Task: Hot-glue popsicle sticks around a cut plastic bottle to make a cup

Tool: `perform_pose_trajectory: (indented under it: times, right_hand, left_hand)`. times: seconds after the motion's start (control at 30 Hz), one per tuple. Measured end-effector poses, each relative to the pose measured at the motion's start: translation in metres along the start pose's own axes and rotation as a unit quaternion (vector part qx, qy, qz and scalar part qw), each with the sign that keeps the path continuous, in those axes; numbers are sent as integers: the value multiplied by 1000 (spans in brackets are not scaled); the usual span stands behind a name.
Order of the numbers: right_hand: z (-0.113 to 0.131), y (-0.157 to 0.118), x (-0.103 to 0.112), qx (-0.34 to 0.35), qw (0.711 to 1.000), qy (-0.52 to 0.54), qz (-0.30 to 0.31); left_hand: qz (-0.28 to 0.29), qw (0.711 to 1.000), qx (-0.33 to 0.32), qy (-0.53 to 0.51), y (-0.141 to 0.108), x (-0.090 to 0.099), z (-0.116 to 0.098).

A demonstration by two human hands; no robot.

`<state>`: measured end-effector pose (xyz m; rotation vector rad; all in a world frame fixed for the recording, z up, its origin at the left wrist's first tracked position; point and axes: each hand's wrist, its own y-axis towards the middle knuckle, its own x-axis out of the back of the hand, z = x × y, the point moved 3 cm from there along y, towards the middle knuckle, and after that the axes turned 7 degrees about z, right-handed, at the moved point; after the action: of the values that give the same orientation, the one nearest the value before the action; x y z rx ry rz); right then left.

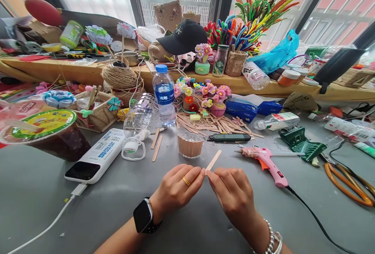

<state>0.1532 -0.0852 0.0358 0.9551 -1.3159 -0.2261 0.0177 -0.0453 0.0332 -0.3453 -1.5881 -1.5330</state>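
Note:
Between the fingertips of both hands is a wooden craft stick [213, 159], its far end pointing up and to the right. My left hand [178, 183], with a gold ring and a watch at the wrist, pinches its near end. Close beside it, my right hand [234, 191] pinches the same end. Just beyond the hands stands a small round cup [190, 147] with craft sticks around its wall and a clear rim. Two loose craft sticks [157, 148] lie to its left. A green utility knife [230, 137] lies behind, near a pile of craft sticks [199, 123].
A pink glue gun [266, 160] lies at right with its black cord, near orange-handled scissors [348, 183]. At left are a white power bank [96, 156] and a lidded drink cup [47, 133]. A water bottle [164, 97] stands behind, before a cluttered wooden shelf [146, 75].

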Motion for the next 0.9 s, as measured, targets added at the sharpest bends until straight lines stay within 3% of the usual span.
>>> perform_pose_trajectory:
  times: [0.1, 0.17, 0.23, 0.33, 0.43, 0.67, 0.9]
  right_hand:
    - [-1, 0, 0, -4, 1000, 1, 3]
    - [-3, 0, 1, -12, 1000, 6, 2]
    - [-7, 1, 5, -29, 1000, 8, -9]
    - [-18, 2, 10, -65, 997, 10, -33]
    - [-30, 2, 14, -106, 993, 35, -48]
    - [-46, 2, 18, -174, 976, 121, -52]
    - [-50, 3, 19, -219, 960, 167, -42]
  left_hand:
    - [1, 1000, 12, -10, -1, 2, 0]
    - [-19, 998, 55, -25, -2, 2, 5]
    - [-62, 987, 148, -27, -4, 1, 15]
    - [-114, 937, 328, -46, -8, -6, 34]
    - [-90, 887, 430, -141, -11, -23, 48]
    - [18, 804, 518, -293, -7, -52, 56]
    - [-6, 775, 548, -314, -2, -52, 62]
